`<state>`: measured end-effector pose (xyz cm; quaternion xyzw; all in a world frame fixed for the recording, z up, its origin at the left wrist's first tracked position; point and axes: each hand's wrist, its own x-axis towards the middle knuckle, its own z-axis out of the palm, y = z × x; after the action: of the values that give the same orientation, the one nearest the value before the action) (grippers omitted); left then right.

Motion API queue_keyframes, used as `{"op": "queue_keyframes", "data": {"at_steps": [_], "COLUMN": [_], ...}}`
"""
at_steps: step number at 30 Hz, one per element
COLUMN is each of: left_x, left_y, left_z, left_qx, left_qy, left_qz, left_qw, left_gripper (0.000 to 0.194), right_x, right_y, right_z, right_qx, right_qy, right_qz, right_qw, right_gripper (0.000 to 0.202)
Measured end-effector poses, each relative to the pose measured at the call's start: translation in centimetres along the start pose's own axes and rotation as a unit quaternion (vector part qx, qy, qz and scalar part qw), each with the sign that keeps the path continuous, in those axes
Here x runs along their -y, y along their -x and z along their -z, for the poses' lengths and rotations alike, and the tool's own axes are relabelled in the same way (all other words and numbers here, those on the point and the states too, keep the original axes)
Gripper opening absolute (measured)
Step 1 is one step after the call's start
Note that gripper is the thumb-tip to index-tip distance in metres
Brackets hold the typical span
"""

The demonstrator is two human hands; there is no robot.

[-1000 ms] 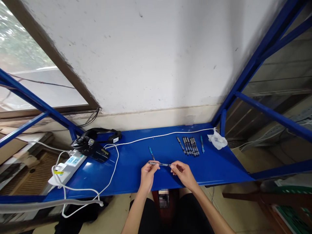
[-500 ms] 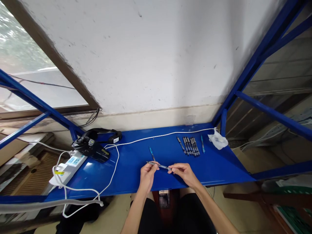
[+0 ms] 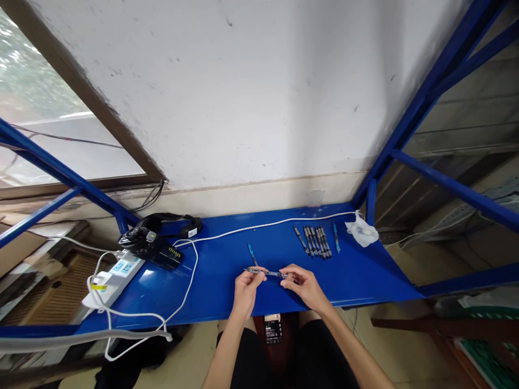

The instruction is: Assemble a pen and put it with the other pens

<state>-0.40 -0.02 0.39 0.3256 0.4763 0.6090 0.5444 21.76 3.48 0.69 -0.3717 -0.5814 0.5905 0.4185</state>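
Observation:
Between my two hands a dark, partly clear pen lies roughly level above the front of the blue table. My left hand pinches it near its left end, and the tip juts out past the fingers. At the other end, the fingers of my right hand are closed round the pen and hide that end. Just behind my left hand a blue-topped pen lies on the table, its lower part partly covered. Several dark pens lie side by side to the right, with another blue pen beside them.
A crumpled white plastic bag lies at the right. To the left are a black bottle, a black strap and a white power strip with looping cables. A lit phone is below the table edge, between my legs.
My right hand has shifted slightly up, its fingers now further round the pen's right end. The pen lies more level than before. My left hand has barely moved.

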Motion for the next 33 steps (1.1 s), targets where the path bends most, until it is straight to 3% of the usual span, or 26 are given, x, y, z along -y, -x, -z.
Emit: {"op": "queue_keyframes", "data": {"at_steps": [8, 16, 22, 27, 33], "left_x": [-0.1, -0.3, -0.2, -0.3, -0.4], "left_y": [0.0, 0.2, 0.3, 0.0, 0.0], "left_z": [-0.1, -0.2, -0.1, -0.3, -0.2], "left_qx": [0.011, 0.01, 0.037, -0.007, -0.011], "left_qy": [-0.028, -0.031, -0.06, -0.03, -0.014], "left_qz": [-0.004, 0.002, 0.02, -0.008, -0.014], "left_qw": [1.0, 0.999, 0.997, 1.0, 1.0], "left_gripper": [0.024, 0.025, 0.025, 0.025, 0.027], "right_x": [0.5, 1.2, 0.9, 0.3, -0.1], "right_y": [0.2, 0.1, 0.1, 0.2, 0.4], "right_z": [-0.3, -0.6, -0.5, -0.6, -0.6], "right_qx": [0.005, 0.017, -0.011, -0.012, -0.028], "right_qy": [0.019, 0.048, 0.1, 0.036, 0.011], "right_qz": [-0.03, -0.028, -0.007, -0.011, 0.005], "right_qw": [0.999, 0.998, 0.995, 0.999, 1.0], "right_gripper": [0.036, 0.046, 0.062, 0.04, 0.033]}}
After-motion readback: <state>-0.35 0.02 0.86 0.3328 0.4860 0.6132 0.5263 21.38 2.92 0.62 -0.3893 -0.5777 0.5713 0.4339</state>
